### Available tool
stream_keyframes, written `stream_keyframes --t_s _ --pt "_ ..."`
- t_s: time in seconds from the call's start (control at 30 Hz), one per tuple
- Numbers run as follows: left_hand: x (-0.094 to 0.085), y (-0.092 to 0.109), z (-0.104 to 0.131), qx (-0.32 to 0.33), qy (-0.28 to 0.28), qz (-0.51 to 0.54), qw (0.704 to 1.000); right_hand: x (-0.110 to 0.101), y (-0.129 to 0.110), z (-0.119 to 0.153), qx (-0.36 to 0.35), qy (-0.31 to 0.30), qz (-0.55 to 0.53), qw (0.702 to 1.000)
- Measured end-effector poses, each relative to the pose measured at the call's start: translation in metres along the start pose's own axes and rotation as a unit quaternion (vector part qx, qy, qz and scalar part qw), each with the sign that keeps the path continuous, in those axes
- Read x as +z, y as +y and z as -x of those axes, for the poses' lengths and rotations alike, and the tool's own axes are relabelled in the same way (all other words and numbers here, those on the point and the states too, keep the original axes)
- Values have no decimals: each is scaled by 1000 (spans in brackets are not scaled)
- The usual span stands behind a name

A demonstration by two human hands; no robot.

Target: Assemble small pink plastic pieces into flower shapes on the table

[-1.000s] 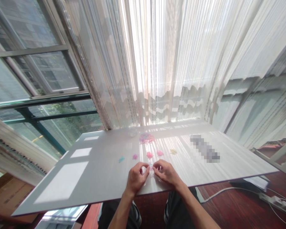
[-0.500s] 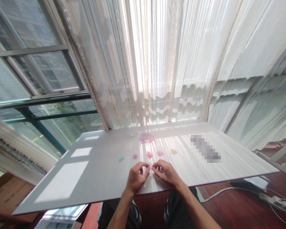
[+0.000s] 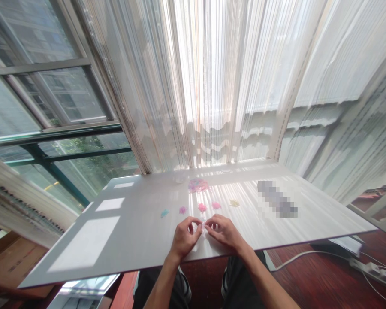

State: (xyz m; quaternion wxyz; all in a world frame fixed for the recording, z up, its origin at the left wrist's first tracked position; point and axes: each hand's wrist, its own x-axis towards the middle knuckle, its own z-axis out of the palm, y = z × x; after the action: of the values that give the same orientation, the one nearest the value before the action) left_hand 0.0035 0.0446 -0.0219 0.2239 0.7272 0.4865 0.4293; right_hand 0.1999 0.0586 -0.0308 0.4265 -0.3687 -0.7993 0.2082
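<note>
My left hand (image 3: 185,235) and my right hand (image 3: 224,231) meet over the near part of the white table (image 3: 141,240), thumbs and forefingers pinched. Between the fingertips is something small and pale that I cannot make out. Beyond my hands lie small separate piles: blue (image 3: 164,213), purple (image 3: 183,210), red-pink (image 3: 202,207), pink (image 3: 216,205) and pale yellow (image 3: 234,203). A larger mixed pile of mostly pink bits (image 3: 198,185) lies farther back.
A clear round dish (image 3: 179,177) stands near the back edge. A blurred-out, pixelated object (image 3: 277,199) lies at the right. Curtains (image 3: 209,86) hang behind the table; a power strip (image 3: 375,273) lies on the floor at the right.
</note>
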Motion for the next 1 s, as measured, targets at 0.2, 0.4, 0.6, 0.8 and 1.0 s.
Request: stream_keyframes --t_s 0.2,0.4,0.6,0.8,1.0 --pt "1 -1 0 -5 -15 -19 1000 -1 -3 0 -4 -5 -3 1000" --pt "1 0 0 -6 -23 -43 999 -2 -3 0 -6 -7 -9 1000" --pt "0 2 1 -1 -32 -49 998 -1 -3 1 -5 -1 -8 1000" --pt "0 5 2 2 -29 -53 998 -2 -4 0 1 11 -5 1000" --pt "0 4 1 7 -15 -59 998 -3 -7 0 2 14 -5 1000"
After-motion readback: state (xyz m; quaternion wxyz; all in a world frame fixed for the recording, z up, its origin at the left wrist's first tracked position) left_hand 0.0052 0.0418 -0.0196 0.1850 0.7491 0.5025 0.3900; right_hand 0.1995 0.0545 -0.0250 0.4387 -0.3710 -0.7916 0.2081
